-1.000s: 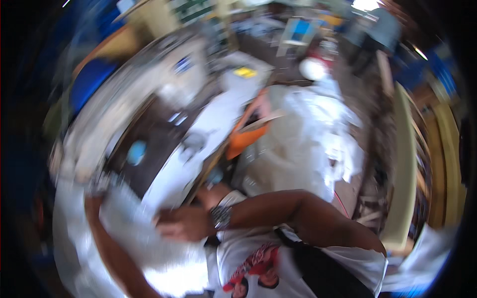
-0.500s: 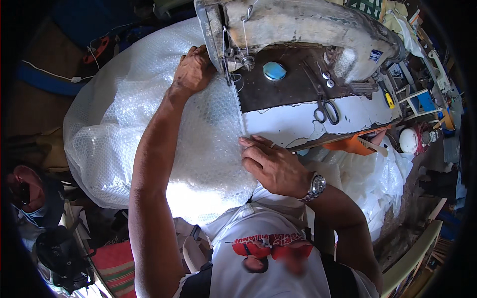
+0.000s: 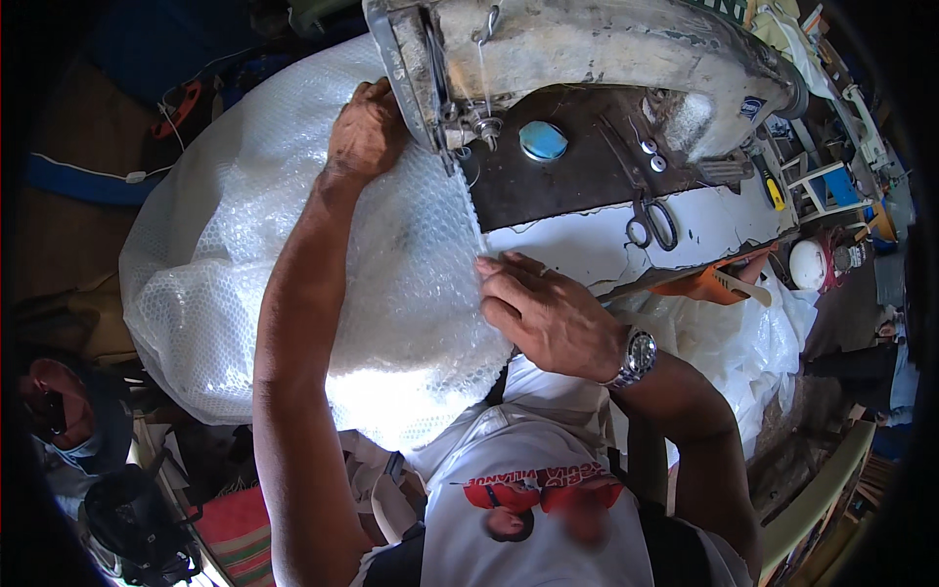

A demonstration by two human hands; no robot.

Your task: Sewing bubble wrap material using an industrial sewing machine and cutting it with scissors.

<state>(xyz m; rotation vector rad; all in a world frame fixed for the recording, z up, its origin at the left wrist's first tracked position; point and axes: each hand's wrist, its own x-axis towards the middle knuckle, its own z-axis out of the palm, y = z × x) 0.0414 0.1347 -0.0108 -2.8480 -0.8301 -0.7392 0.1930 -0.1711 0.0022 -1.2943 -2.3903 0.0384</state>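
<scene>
A large sheet of clear bubble wrap [image 3: 245,225] spreads over the left side of the sewing table, its right edge running under the needle area of a worn, grey-white sewing machine [image 3: 606,54]. Beside the machine head, my left hand [image 3: 370,132] is closed on the bubble wrap, its fingertips partly hidden. Lower down, my right hand [image 3: 553,318], with a metal watch on its wrist, pinches the sheet's right edge between thumb and fingers. White thread hangs down the front of the machine head.
On the machine bed lie a round blue-topped tin [image 3: 543,141], dark scissors [image 3: 651,220] and small bobbins [image 3: 655,161]. A yellow-handled screwdriver [image 3: 773,188] rests at the right end. Below the table's right edge are an orange holder [image 3: 712,282] and crumpled clear plastic [image 3: 729,342].
Both hands keep hold of the bubble wrap, which has shifted slightly. My right hand has edged upward and right in view. The whole view has shifted a little.
</scene>
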